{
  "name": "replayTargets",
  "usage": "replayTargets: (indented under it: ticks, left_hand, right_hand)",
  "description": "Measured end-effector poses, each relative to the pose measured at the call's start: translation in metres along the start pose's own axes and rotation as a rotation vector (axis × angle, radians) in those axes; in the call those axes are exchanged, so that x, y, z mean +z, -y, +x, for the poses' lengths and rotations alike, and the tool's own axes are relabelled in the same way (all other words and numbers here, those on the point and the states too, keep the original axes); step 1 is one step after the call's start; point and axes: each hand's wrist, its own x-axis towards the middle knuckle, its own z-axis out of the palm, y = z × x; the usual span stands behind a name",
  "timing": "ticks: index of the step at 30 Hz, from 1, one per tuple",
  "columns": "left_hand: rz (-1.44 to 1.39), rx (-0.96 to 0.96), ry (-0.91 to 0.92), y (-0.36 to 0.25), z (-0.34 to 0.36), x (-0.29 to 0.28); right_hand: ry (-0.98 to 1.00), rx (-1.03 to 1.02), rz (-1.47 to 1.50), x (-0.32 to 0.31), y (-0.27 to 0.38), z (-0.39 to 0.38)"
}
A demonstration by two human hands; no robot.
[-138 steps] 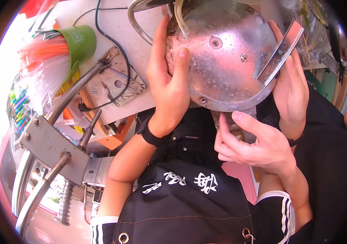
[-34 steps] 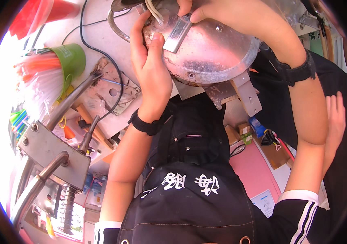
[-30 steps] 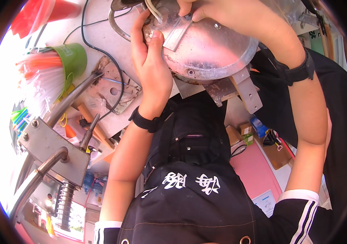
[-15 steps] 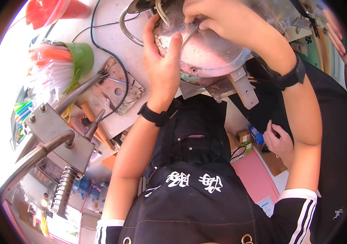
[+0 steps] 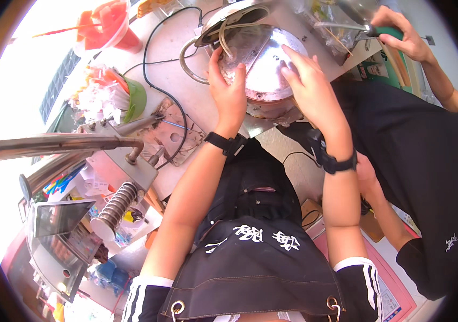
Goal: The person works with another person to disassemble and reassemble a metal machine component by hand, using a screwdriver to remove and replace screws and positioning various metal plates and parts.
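A round metal appliance (image 5: 272, 99) with a shiny plate (image 5: 273, 59) on top sits on the table at the upper middle. My left hand (image 5: 227, 96) is at its left rim, thumb and fingers apart, close to pale wires (image 5: 222, 40) that run down from a raised round metal part (image 5: 231, 21). Whether its fingertips press on the rim I cannot tell. Over the plate's right side lies my right hand (image 5: 315, 88), fingers stretched out and nothing in them. A straight seam or thin rod crosses the plate between my hands.
At the right, a co-worker's hand (image 5: 403, 35) holds a green-handled tool (image 5: 387, 32) with a metal shaft. A green bucket (image 5: 137, 99) of wrapped straws and a tub of red pieces (image 5: 127, 37) stand left. A black cable (image 5: 146, 67) loops across the table. A metal lever press (image 5: 116, 155) juts in.
My right hand has let go of the thin rod it pinched and spread out over the plate. A co-worker's hand with a green-handled tool has come in at the upper right. The view has shifted.
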Motion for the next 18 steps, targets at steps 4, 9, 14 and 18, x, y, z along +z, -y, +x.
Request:
replayTargets:
  ticks: [4, 9, 14, 18]
  left_hand:
    - [-0.089, -0.023, 0.003, 0.0, 0.003, 0.0]
    - [-0.079, -0.019, 0.0, 0.001, 0.005, -0.002]
    - [0.05, -0.003, -0.011, -0.002, 0.003, -0.003]
    - [0.033, -0.023, -0.023, -0.002, 0.003, -0.005]
  right_hand:
    - [-0.111, -0.079, -0.172, 0.048, -0.016, 0.018]
    - [-0.175, -0.092, -0.308, 0.063, -0.003, 0.019]
    - [-0.209, -0.005, -0.354, 0.06, 0.012, -0.003]
    - [-0.292, 0.035, -0.286, 0.046, 0.007, -0.03]
